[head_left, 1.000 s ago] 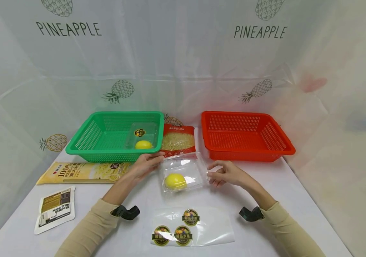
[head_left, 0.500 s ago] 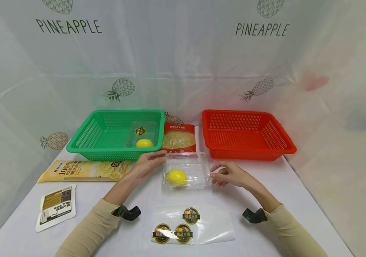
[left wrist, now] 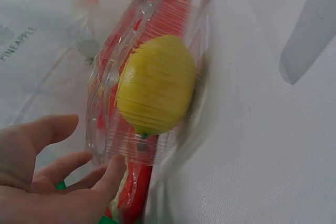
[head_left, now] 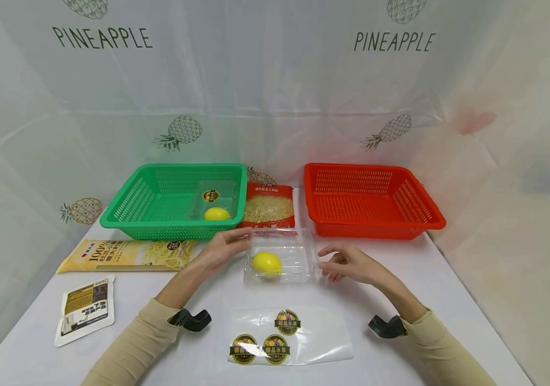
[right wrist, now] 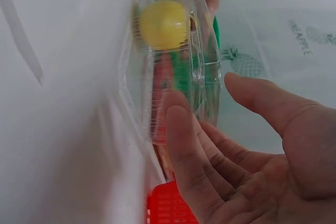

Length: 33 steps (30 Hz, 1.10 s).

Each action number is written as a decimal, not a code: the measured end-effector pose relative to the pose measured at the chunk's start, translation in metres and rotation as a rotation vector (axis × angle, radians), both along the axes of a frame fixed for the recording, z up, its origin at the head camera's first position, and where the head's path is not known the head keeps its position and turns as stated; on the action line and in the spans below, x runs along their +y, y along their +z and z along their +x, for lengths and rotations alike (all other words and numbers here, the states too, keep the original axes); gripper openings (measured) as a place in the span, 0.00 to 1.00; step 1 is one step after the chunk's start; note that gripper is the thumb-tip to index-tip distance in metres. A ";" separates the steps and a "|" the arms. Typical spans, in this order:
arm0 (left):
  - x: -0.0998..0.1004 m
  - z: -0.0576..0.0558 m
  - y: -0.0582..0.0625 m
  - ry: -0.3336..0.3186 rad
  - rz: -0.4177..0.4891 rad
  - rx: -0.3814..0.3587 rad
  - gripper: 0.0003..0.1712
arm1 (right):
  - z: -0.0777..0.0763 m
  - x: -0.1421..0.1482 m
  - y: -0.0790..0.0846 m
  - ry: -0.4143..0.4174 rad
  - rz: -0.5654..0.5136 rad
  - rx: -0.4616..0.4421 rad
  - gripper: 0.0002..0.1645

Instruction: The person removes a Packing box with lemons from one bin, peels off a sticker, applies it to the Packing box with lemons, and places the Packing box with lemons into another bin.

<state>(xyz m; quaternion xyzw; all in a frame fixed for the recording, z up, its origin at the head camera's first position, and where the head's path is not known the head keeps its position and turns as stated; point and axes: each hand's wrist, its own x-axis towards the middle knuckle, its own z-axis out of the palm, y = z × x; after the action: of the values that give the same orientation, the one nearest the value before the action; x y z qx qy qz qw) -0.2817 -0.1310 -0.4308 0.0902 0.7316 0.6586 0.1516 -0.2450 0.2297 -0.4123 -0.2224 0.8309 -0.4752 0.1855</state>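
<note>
A clear plastic clamshell box [head_left: 299,262] with a yellow lemon [head_left: 267,264] inside stands on the white table in the head view, its lid down. My left hand [head_left: 221,251] is at the box's left end; in the left wrist view its thumb is off the plastic and its fingertips [left wrist: 113,174] are at the lower edge. At the right end is my right hand [head_left: 349,264], fingers spread and slightly bent. The right wrist view has its thumb apart from the box and its fingertips [right wrist: 178,119] beside the wall; whether they touch it cannot be told.
Behind stand a green basket [head_left: 173,231], holding another boxed lemon [head_left: 217,214], and a red basket [head_left: 376,228]. A red pasta packet [head_left: 270,206] lies between them. Left are a yellow pasta bag [head_left: 125,256] and a white pouch [head_left: 85,311]. A sticker sheet [head_left: 320,338] lies in front.
The box has gone from tilted to level, turning straight to face the front. Both hands' fingers have eased away from its ends; the right hand has shifted slightly right.
</note>
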 end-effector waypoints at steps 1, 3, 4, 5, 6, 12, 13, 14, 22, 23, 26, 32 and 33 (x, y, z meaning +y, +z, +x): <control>0.000 0.001 0.000 -0.006 -0.012 0.010 0.31 | 0.001 0.000 0.000 0.000 0.002 0.001 0.30; -0.001 0.002 0.001 -0.012 -0.032 0.020 0.32 | 0.002 0.000 0.001 0.000 0.009 0.007 0.30; -0.002 0.003 0.001 -0.014 -0.042 0.029 0.32 | 0.003 0.001 0.001 -0.001 0.011 0.007 0.30; -0.003 0.004 0.001 -0.016 -0.061 0.039 0.32 | 0.004 0.001 0.001 -0.001 0.013 0.010 0.30; -0.004 0.005 0.001 -0.020 -0.072 0.048 0.32 | 0.005 0.001 0.002 -0.001 0.015 0.011 0.30; -0.012 0.016 0.003 -0.042 -0.176 0.088 0.32 | 0.011 0.001 0.001 -0.006 0.035 0.016 0.24; -0.013 0.018 0.003 -0.049 -0.190 0.094 0.32 | 0.012 0.001 0.001 -0.007 0.041 0.014 0.23; -0.015 0.020 0.003 -0.058 -0.199 0.101 0.32 | 0.013 0.001 0.001 -0.009 0.047 0.013 0.22; -0.026 0.042 0.002 -0.084 -0.184 0.147 0.27 | 0.023 -0.002 -0.003 0.041 0.054 0.032 0.12; -0.027 0.045 0.001 -0.085 -0.185 0.151 0.26 | 0.024 -0.003 -0.004 0.056 0.052 0.035 0.12; -0.027 0.055 0.000 -0.097 -0.190 0.158 0.26 | 0.028 -0.007 -0.006 0.093 0.045 0.039 0.11; -0.023 0.073 -0.004 -0.149 -0.219 0.187 0.24 | 0.036 -0.017 -0.008 0.138 0.055 0.041 0.13; -0.021 0.076 -0.005 -0.161 -0.227 0.194 0.23 | 0.038 -0.019 -0.008 0.147 0.057 0.038 0.13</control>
<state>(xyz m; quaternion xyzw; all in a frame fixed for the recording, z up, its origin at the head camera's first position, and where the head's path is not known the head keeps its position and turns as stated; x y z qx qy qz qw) -0.2057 -0.1516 -0.4358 0.1939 0.8030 0.5454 0.1415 -0.2073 0.2107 -0.4207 -0.2863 0.8289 -0.4323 0.2100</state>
